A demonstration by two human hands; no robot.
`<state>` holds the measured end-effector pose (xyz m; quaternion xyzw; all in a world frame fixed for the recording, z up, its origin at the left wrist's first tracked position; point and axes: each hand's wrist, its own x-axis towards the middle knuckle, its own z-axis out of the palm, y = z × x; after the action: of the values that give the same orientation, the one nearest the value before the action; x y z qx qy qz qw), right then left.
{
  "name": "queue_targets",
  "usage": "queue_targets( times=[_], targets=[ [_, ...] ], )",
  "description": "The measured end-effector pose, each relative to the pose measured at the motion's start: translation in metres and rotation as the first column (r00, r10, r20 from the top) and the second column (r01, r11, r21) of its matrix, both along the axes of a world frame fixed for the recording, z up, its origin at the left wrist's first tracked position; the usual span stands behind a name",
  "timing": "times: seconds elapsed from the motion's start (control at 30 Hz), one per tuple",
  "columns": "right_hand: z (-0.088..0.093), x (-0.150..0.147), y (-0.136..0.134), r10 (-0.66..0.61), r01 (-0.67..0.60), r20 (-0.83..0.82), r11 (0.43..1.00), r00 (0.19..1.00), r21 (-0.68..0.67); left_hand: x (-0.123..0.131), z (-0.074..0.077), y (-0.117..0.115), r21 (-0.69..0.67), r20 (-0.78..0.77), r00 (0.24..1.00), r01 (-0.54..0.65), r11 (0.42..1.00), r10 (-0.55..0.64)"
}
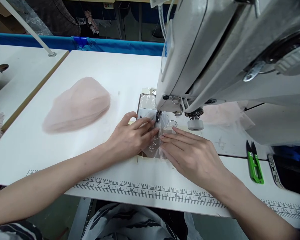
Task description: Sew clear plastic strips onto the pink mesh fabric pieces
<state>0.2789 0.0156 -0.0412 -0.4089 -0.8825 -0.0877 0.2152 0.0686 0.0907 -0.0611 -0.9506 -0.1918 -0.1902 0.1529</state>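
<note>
A piece of thin sheer fabric (153,148) lies under the needle area of a white sewing machine (190,56). My left hand (131,136) is at its left side, fingers bent and thumb and forefinger closed on the fabric close to the presser foot (158,116). From the right, my right hand (193,151) rests with its fingers stretched out flat, fingertips touching the fabric's right edge. The metal needle plate (146,103) shows just behind my left fingers. What lies beneath both palms is hidden.
A pale pink heap of sheer fabric (77,105) sits on the white table at left, with more pink fabric (225,113) behind the machine head. Green thread snips (255,165) and a phone (290,173) lie at right. A printed ruler (145,191) runs along the front edge.
</note>
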Motion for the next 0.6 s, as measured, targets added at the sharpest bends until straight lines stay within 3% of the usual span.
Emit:
queue_targets(
  times=[0.27, 0.6],
  targets=[
    [-0.003, 0.001, 0.005, -0.015, 0.015, -0.009, 1.0, 1.0, 0.004, 0.001, 0.002, 0.001, -0.013, 0.004, 1.0, -0.021, 1.0, 0.021],
    [-0.006, 0.001, 0.003, -0.002, 0.001, 0.02, 0.999, 1.0, 0.037, -0.009, 0.002, -0.009, -0.007, 0.023, 0.997, 0.075, 0.997, -0.075]
  ],
)
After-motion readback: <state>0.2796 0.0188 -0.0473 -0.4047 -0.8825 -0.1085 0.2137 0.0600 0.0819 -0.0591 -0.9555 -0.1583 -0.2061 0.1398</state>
